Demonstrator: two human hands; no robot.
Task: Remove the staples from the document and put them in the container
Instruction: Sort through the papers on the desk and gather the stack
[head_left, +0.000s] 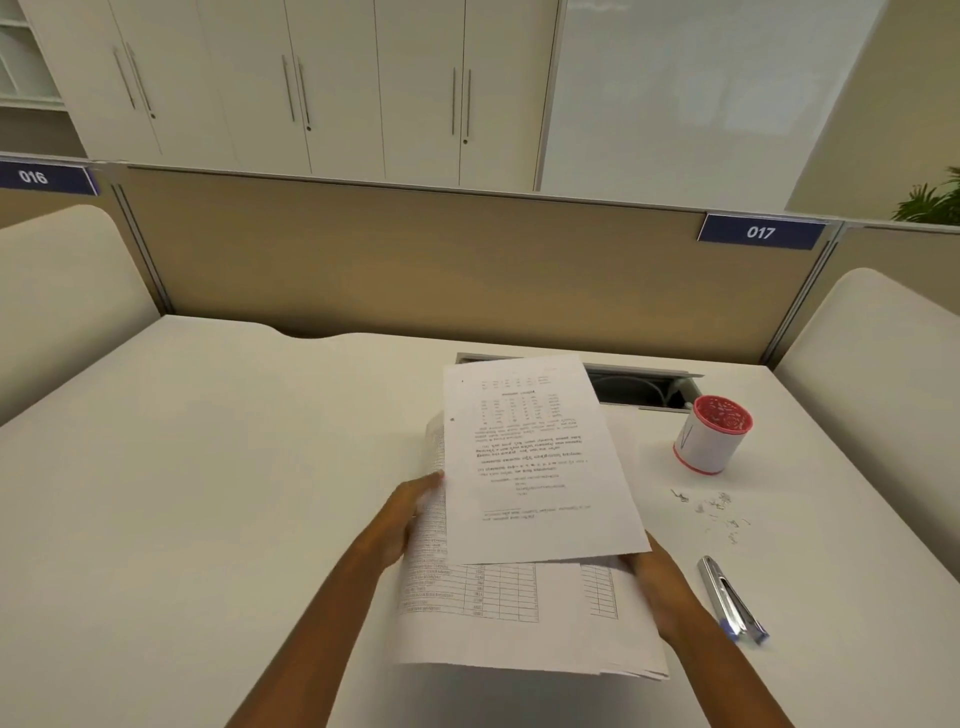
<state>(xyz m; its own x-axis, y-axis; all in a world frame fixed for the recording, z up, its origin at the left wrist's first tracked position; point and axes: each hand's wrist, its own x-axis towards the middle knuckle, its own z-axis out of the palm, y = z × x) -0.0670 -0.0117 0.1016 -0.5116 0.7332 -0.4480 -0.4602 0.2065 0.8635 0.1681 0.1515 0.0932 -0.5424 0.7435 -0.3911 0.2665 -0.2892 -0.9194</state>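
Nearest, one document (535, 457) of thin white printed sheets between two hands: left hand (410, 514) gripping its left edge, right hand (660, 587) at the lower right corner, fingers hidden, grip impossible to tell. Right of the right hand, one slim shiny metal tool (732, 597), blue-ended. Beyond, scattered bent wire staples (717, 506), too fine to count, then one white, red-rimmed cylindrical container (714, 434).

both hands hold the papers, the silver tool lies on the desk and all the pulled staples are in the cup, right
Not quite. The head view shows loose staples scattered on the desk between the cup and the silver tool, not in the cup. The left hand and right hand do hold the papers.
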